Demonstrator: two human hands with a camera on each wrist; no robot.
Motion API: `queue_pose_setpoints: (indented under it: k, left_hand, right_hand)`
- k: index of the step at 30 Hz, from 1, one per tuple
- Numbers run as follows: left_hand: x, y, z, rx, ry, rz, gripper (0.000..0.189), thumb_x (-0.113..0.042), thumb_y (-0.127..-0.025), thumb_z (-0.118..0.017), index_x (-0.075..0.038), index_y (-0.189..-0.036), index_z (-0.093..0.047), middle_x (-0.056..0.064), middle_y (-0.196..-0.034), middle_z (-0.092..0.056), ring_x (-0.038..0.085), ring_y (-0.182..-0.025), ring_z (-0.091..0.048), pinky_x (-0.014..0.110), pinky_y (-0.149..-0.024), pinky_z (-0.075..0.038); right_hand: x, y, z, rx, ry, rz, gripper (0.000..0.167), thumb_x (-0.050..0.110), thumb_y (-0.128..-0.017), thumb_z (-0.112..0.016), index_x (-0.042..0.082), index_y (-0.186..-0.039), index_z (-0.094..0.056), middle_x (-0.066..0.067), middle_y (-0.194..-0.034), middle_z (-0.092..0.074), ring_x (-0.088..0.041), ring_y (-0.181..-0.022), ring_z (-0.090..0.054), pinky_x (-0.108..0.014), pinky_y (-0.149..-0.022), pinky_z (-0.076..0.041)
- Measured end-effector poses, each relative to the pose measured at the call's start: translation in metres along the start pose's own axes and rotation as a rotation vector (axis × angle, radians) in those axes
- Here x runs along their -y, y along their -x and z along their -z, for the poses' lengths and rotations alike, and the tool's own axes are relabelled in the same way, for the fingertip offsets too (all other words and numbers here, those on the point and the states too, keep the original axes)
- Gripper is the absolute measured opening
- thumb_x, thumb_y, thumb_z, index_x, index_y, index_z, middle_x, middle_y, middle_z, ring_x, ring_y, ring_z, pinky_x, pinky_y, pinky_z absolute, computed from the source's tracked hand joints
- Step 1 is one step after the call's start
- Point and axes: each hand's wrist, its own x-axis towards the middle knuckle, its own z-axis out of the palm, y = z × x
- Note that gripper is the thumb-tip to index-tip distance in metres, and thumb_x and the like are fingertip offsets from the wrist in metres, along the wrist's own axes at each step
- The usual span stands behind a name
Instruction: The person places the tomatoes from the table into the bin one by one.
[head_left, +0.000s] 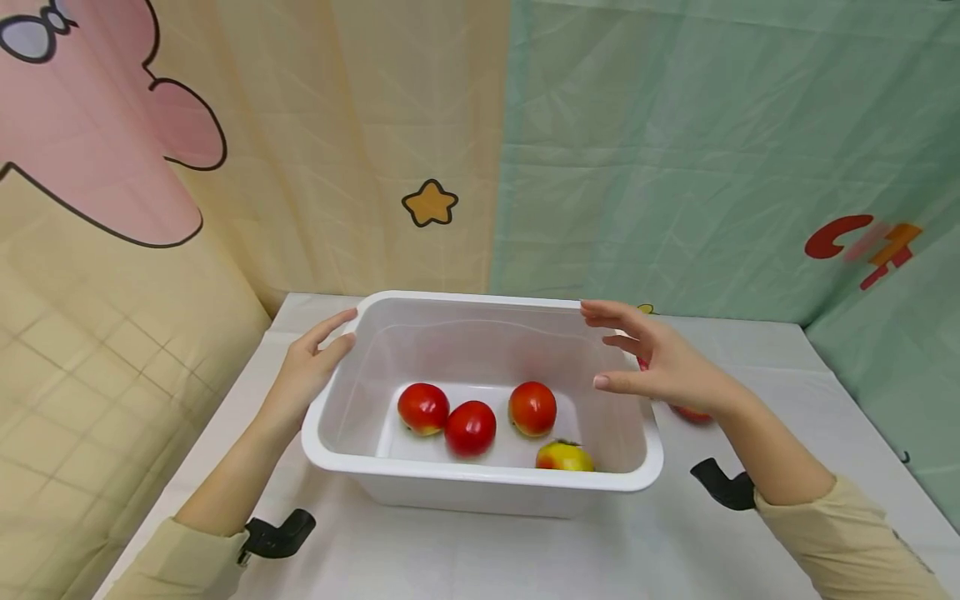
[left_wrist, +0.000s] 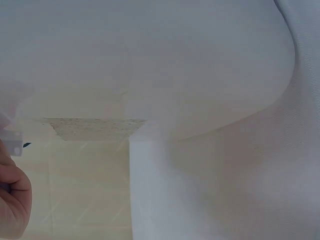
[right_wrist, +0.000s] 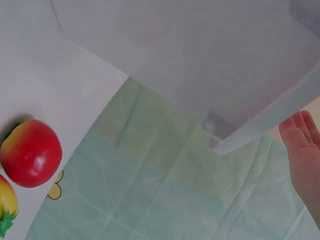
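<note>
A white plastic tub (head_left: 480, 472) stands on the white-covered table. Inside it lie three red round fruits (head_left: 470, 428) and a yellow-red fruit (head_left: 564, 457) close to the near wall. My left hand (head_left: 309, 362) holds the tub's left rim with its fingers and thumb; in the left wrist view only part of that hand (left_wrist: 14, 200) shows, fingers curled. Above the right rim is my right hand (head_left: 652, 358), fingers spread and thumb over the tub's inside. The right wrist view shows its fingers (right_wrist: 302, 130) extended beside the rim.
Outside the tub on the right lies a red fruit (head_left: 692, 414), partly hidden by the right arm. The right wrist view shows a red fruit (right_wrist: 32, 154) and a yellow-red fruit with green leaves (right_wrist: 7, 202). A printed curtain (head_left: 675, 167) hangs behind the table.
</note>
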Motion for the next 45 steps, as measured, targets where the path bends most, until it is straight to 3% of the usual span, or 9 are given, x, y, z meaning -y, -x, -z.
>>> queue_pose_setpoints:
  k: [5,11,21,30,39,45]
  left_hand:
    - [0.000,0.000,0.001,-0.003,-0.006,0.000,0.050,-0.031,-0.096,-0.051,-0.017,-0.143,-0.039,0.024,-0.120,-0.055,0.016,-0.086,-0.064,0.030,-0.068,-0.054]
    - [-0.001,0.001,0.000,-0.007,-0.003,-0.002,0.050,-0.030,-0.096,-0.051,-0.015,-0.143,-0.040,0.023,-0.117,-0.056,0.015,-0.085,-0.064,0.030,-0.067,-0.054]
    - [-0.001,0.001,0.001,-0.014,-0.010,-0.002,0.050,-0.031,-0.096,-0.051,-0.015,-0.142,-0.040,0.020,-0.113,-0.058,0.014,-0.083,-0.064,0.030,-0.067,-0.054]
    - [-0.001,0.000,-0.001,-0.004,0.004,0.006,0.050,-0.031,-0.096,-0.050,-0.016,-0.143,-0.039,0.022,-0.123,-0.052,0.015,-0.088,-0.063,0.028,-0.069,-0.053]
    - [-0.003,0.001,0.000,0.005,-0.004,0.008,0.051,-0.032,-0.096,-0.050,-0.016,-0.143,-0.039,0.021,-0.127,-0.050,0.013,-0.089,-0.062,0.027,-0.070,-0.053]
    - [-0.002,0.001,0.000,0.005,0.001,0.005,0.051,-0.032,-0.097,-0.049,-0.017,-0.144,-0.038,0.021,-0.128,-0.050,0.014,-0.090,-0.062,0.027,-0.070,-0.053]
  right_hand:
    - [-0.008,0.010,0.013,-0.064,0.025,-0.009,0.069,0.003,-0.082,-0.069,0.010,-0.142,-0.034,-0.010,-0.141,-0.038,-0.023,-0.126,-0.038,-0.015,-0.096,-0.037]
    - [-0.019,0.027,0.028,-0.122,0.083,-0.022,0.067,0.000,-0.083,-0.067,0.012,-0.142,-0.036,0.001,-0.136,-0.042,-0.007,-0.121,-0.041,-0.011,-0.093,-0.036]
    - [-0.039,0.058,0.044,-0.216,0.122,-0.131,0.069,-0.001,-0.082,-0.068,0.013,-0.142,-0.037,0.007,-0.132,-0.043,-0.004,-0.118,-0.041,-0.006,-0.089,-0.036]
    - [-0.058,0.083,0.054,-0.272,0.157,-0.184,0.069,0.002,-0.085,-0.066,0.012,-0.144,-0.033,0.011,-0.132,-0.041,0.004,-0.116,-0.038,-0.003,-0.085,-0.036]
    - [-0.076,0.104,0.057,-0.334,0.182,-0.268,0.069,0.005,-0.086,-0.065,0.015,-0.145,-0.031,0.010,-0.130,-0.039,0.005,-0.113,-0.037,-0.001,-0.082,-0.035]
    - [-0.092,0.115,0.057,-0.341,0.203,-0.291,0.069,0.008,-0.087,-0.065,0.015,-0.146,-0.029,0.001,-0.135,-0.039,0.009,-0.111,-0.036,-0.001,-0.081,-0.036]
